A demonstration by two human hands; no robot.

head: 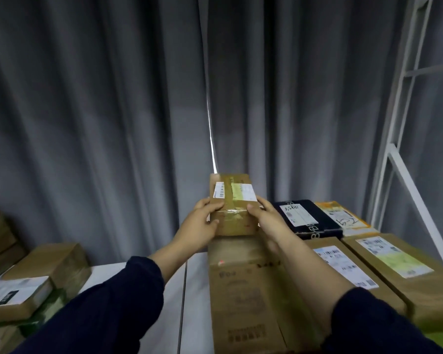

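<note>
Head view.

Two dark-blue sleeves (118, 302) nearest the lens, forearms bare past the cuffs, both reaching forward.

Counts:
- Two hands, both on one small cardboard parcel (232, 215).
- Right side: one large cardboard box (243, 297) under the arms, two long brown cartons (325, 249) beside it, each with one white label. Behind those, one black parcel (327, 223) with a white label and one yellow mailer (348, 215) with handwriting.
- Left side: at least three brown boxes (54, 261), blurred, and the nearest carries a white label.

Containers: every box and parcel is closed, contents hidden.

Small parcel: plain brown cardboard, longer than wide, glossy clear tape across the near end. On top is one white shipping label with barcodes, crossed by a pale yellow strip. It sits at the far edge of the large box. I cannot tell whether it touches that box or is held just clear.

Left hand (202, 223) grips the near left corner, thumb on top, fingers curled against the end face. Right hand (266, 218) grips the right side, thumb on top.

White tabletop (195, 290) below. Grey curtain (100, 111) behind. White metal rack (404, 103) at right.
</note>
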